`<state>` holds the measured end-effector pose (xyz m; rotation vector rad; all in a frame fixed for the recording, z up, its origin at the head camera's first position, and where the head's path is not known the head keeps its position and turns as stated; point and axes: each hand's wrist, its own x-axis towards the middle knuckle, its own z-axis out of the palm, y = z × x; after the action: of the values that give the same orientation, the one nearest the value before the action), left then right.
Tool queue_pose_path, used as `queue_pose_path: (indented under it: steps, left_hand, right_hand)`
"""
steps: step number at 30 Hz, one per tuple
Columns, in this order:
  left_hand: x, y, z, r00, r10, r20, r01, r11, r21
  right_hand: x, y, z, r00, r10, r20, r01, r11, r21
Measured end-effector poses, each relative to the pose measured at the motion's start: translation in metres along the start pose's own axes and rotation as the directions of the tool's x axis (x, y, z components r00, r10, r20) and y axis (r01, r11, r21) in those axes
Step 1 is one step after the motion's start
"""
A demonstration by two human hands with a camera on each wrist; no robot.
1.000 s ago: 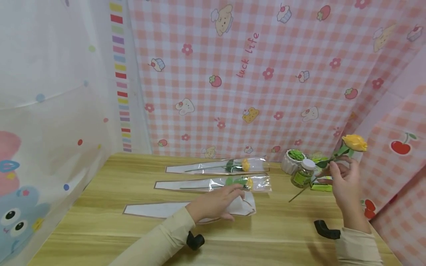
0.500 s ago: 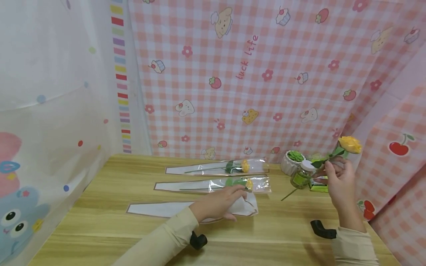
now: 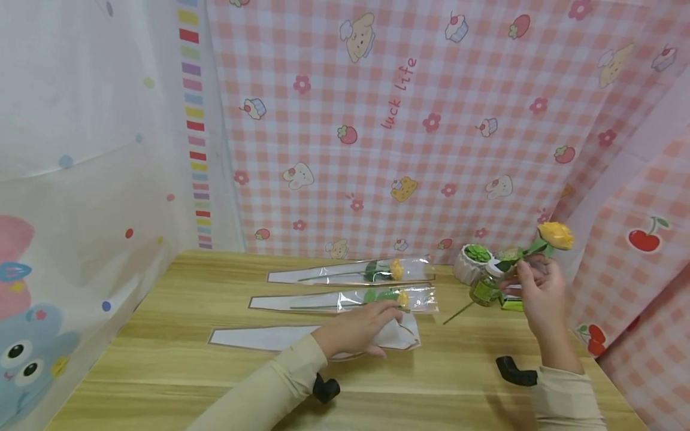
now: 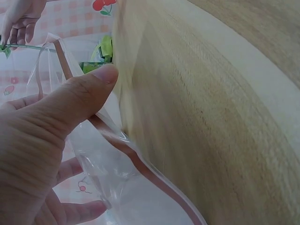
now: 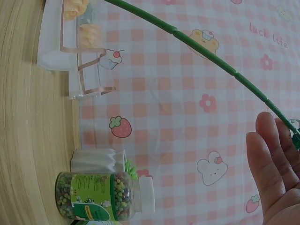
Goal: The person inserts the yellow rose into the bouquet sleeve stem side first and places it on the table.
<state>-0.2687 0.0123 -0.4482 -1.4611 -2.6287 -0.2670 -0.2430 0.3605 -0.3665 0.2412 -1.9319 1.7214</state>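
Observation:
My left hand (image 3: 356,330) holds the wide end of a flower sleeve (image 3: 248,337) lying nearest me on the table. In the left wrist view, the thumb lies over the brown-edged clear plastic (image 4: 140,180) and the other fingers are behind it; the mouth gapes. At the right, my right hand (image 3: 545,302) pinches a yellow artificial rose (image 3: 556,236) just below its bloom, above the table. Its green stem (image 5: 204,50) slants down to the left, the tip pointing towards the sleeve. The right wrist view leaves out the bloom.
Two sleeved yellow roses, a far one (image 3: 334,273) and a nearer one (image 3: 318,301), lie behind the held sleeve. A potted succulent (image 3: 468,269), a white-capped jar of coloured granules (image 3: 484,291) and a green packet (image 3: 512,303) stand by the right hand. Patterned cloth hangs around the table.
My right hand has moved left with the rose, bringing the stem tip closer to the sleeve. The left hand and its sleeve have shifted slightly right.

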Motion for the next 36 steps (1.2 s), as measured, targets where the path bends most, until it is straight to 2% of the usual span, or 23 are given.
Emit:
queue_pose_path:
  steps: [15,22,27,36]
  left_hand:
    - [0.010,0.002,0.004,1.000,0.011,-0.003,-0.011,1.000,-0.024]
    - [0.012,0.003,0.004,1.000,0.020,0.006,-0.020,1.000,-0.011]
    - [0.011,0.005,0.004,1.000,0.000,0.025,0.000,1.000,-0.021]
    - [0.009,0.007,0.002,1.000,-0.006,0.024,0.006,1.000,-0.021]
  right_hand:
    - [0.001,0.000,0.008,1.000,0.002,0.011,-0.002,1.000,-0.023]
    - [0.004,-0.001,0.011,0.999,-0.008,0.045,0.005,0.997,0.079]
    - [0.003,-0.002,0.014,0.998,-0.008,0.054,0.003,0.995,0.097]
    - [-0.001,-0.004,0.025,0.994,0.088,0.061,-0.098,0.974,0.206]
